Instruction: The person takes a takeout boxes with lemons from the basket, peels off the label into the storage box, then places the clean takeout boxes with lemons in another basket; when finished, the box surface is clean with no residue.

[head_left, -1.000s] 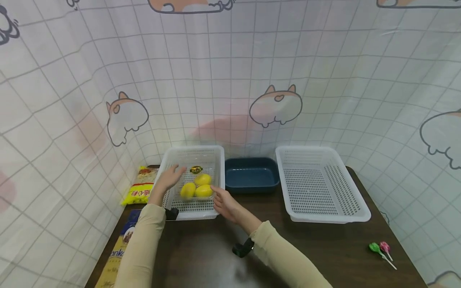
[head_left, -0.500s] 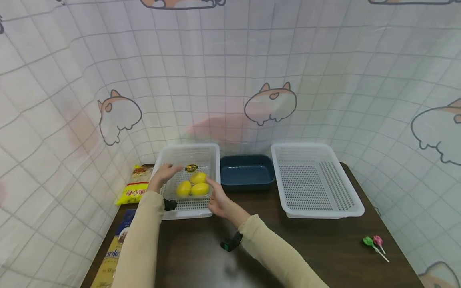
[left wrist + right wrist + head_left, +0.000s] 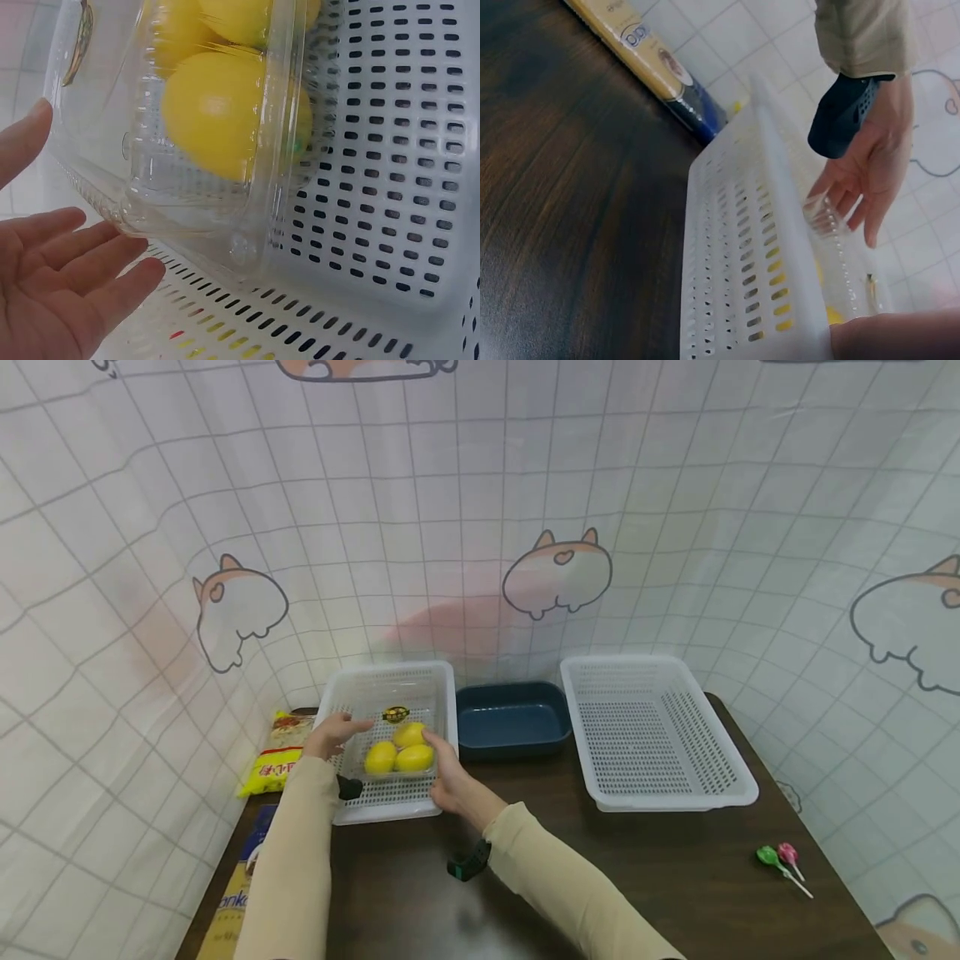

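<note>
A clear plastic clamshell box (image 3: 112, 180) with several yellow lemons (image 3: 217, 112) inside lies within the left white basket (image 3: 386, 814). My left hand (image 3: 335, 735) is at the box's left side, inside the basket. In the left wrist view its fingers are spread and loosely straight, with fingertips right at the box's lower edge and the thumb raised apart. On the opposite side, my right hand (image 3: 456, 783) reaches over the basket's right rim. One finger (image 3: 900, 336) stretches straight to the box beside the lemons; its other fingers are mostly hidden.
A dark blue dish (image 3: 513, 747) stands between this basket and a second white basket (image 3: 671, 802). A yellow food packet (image 3: 273, 768) and a long gold-and-blue package (image 3: 234, 893) lie at the left. Two lollipops (image 3: 783, 868) lie at the right edge. A patterned curtain (image 3: 480, 485) hangs behind.
The head view has shifted slightly, moving everything a little to the left. Both hands stay at the box's sides, the left one dipping slightly lower. The box keeps its place in the basket.
</note>
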Demonstrator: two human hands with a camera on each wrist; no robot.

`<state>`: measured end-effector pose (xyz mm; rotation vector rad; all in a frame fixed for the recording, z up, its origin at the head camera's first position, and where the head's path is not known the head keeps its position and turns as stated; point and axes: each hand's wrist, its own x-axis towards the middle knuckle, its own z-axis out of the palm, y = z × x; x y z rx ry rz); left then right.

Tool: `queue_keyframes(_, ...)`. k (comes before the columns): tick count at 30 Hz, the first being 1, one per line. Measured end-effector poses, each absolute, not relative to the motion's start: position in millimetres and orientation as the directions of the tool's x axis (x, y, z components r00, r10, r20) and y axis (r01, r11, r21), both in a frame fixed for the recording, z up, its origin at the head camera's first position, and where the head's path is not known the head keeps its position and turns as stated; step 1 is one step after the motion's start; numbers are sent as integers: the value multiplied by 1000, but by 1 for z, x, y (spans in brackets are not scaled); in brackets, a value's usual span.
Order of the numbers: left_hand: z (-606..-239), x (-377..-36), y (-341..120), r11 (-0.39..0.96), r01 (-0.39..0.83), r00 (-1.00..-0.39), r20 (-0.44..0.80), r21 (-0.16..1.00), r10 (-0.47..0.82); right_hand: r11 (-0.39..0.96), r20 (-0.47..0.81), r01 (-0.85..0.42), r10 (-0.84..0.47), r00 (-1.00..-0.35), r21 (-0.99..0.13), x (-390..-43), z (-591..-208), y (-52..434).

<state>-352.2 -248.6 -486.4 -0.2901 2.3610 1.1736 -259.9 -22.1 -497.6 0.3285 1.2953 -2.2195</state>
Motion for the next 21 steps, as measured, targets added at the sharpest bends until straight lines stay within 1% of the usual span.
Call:
queue_keyframes(4,-487,-355,-246,599,-389,-856,-515,700,47,-395,-476,558,-292,-830,-730,-262,-498,-24)
queue_keyframes(8,-496,-362,-246,581,-412,-850,-525,702,31,-390,-484,556,-274,-831,-734,-264,-498,-26)
queue_keyframes(15,-502,-363,-245,591,-437,-840,-543,678,2,-399,-517,577,-258,-816,-712,-266,-500,-28)
queue_keyframes(21,-506,-368,-246,540,-464,-838,-546,702,-11,-414,-510,568,-253,-822,-711,-267,-499,-27)
